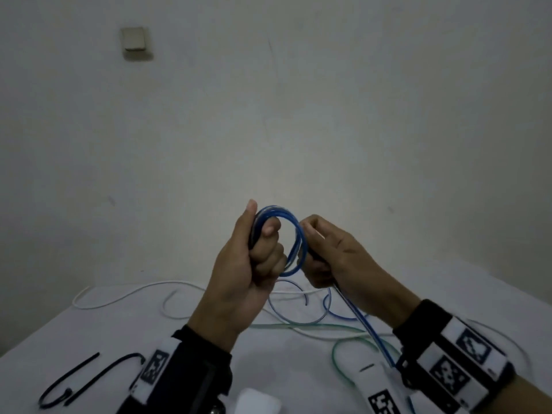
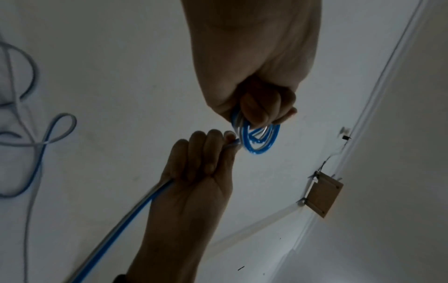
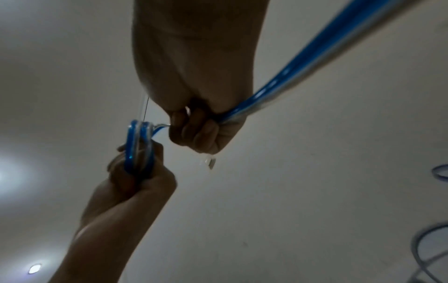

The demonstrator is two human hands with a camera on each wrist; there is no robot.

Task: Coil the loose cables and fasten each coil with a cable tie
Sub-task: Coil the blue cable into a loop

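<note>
The left hand [image 1: 254, 258] is closed round the blue coil [image 1: 286, 240], fingers curled through the loops and thumb up along the far side, holding it upright in the air above the desk [image 1: 89, 339]. The right hand [image 1: 337, 258], just right of the coil, is closed on the blue cable's loose run [image 1: 363, 321], which leaves that fist and trails down and nearer, toward the right wrist, then off to the tangle on the desk.

The relation that matters — the free length lies to the right of and below the coil, its long axis running near-right to far-left up into the loops. So the right hand is the one placed to lay the next turn, while the left only has to keep the loops pinned.

Coiling looks partly done: several turns are gathered, much cable is still slack. Two black cable ties [image 1: 77, 380] lie untouched at the near left — closer to the left hand. White cable [image 1: 125, 294] and green cable [image 1: 313, 327] lie loose beyond.
</note>
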